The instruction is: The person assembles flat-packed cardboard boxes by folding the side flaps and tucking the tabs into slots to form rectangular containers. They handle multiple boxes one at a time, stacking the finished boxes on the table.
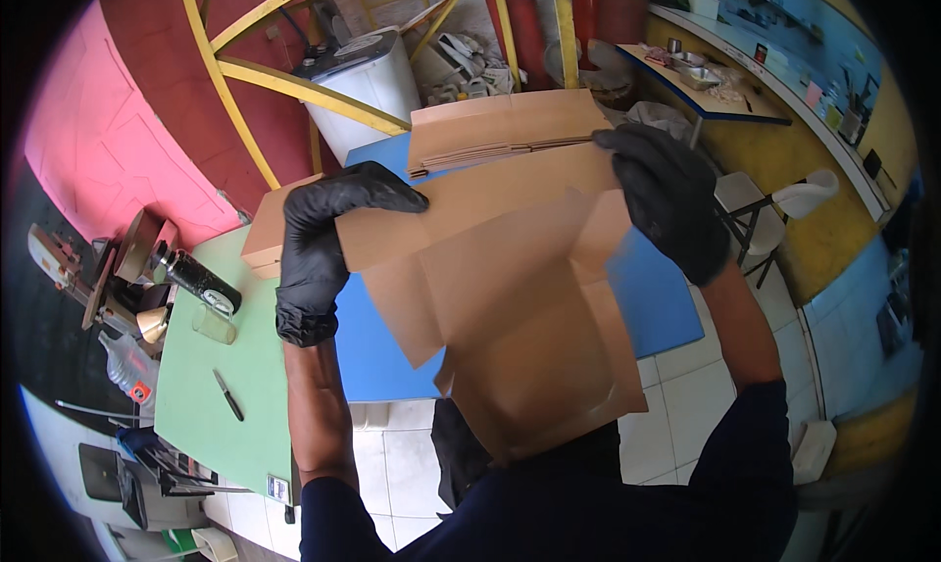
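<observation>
My left hand [323,244], in a black glove, pinches the upper left corner of a partly folded brown cardboard box [529,337]. The upper right corner is held by my right hand [671,199], gloved in black too, its fingers over the edge. The box is tilted up before me, its side flaps loose and partly bent inward. Behind it, a stack of flat cardboard blanks [502,136] lies at the far edge of the blue table [667,302]. Beyond my left hand sits a folded brown box [267,239].
The green table [201,405] on the left carries a knife [228,395], a clear glass [214,324] and a black bottle [198,280]. Yellow metal bars [304,92] rise behind. A white folding chair [760,209] stands at right, below a counter [706,92].
</observation>
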`<state>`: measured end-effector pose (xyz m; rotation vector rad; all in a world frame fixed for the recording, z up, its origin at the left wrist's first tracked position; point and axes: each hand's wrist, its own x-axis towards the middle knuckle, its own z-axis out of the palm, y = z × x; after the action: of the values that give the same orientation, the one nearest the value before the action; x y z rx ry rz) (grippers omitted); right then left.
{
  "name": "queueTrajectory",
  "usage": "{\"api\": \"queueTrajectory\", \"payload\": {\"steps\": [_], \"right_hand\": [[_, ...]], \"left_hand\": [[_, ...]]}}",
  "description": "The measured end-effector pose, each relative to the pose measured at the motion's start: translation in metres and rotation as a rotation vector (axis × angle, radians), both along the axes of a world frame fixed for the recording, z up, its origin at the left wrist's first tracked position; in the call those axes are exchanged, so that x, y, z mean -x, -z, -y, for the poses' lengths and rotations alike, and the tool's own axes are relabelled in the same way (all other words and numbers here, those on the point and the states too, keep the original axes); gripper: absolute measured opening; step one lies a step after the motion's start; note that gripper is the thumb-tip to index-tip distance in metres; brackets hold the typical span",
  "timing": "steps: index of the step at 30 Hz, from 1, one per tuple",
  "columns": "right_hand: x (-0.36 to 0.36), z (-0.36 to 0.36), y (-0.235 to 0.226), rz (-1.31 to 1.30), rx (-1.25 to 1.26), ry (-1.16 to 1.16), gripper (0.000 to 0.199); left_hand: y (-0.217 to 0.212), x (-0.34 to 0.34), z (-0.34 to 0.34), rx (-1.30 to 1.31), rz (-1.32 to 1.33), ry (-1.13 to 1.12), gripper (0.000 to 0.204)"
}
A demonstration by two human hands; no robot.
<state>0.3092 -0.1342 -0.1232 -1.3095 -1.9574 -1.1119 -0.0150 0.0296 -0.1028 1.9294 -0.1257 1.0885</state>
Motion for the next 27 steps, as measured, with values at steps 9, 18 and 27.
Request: {"api": "queueTrajectory", "payload": {"steps": [9, 18, 27], "right_hand": [[0.050, -0.047, -0.035, -0.525, 0.531, -0.510, 0.030], [0.095, -0.050, -0.011, -0.263, 0.196, -0.208, 0.009], [0.077, -0.033, -0.031, -0.285, 0.336, -0.279, 0.012]], "left_hand": [[0.002, -0.032, 0.018, -0.106, -0.232, -0.139, 0.026], [-0.063, -0.014, 0.040, -0.360, -0.628, -0.364, 0.047], [-0.074, -0.018, 0.059, -0.356, -0.821, -0.574, 0.011]]}}
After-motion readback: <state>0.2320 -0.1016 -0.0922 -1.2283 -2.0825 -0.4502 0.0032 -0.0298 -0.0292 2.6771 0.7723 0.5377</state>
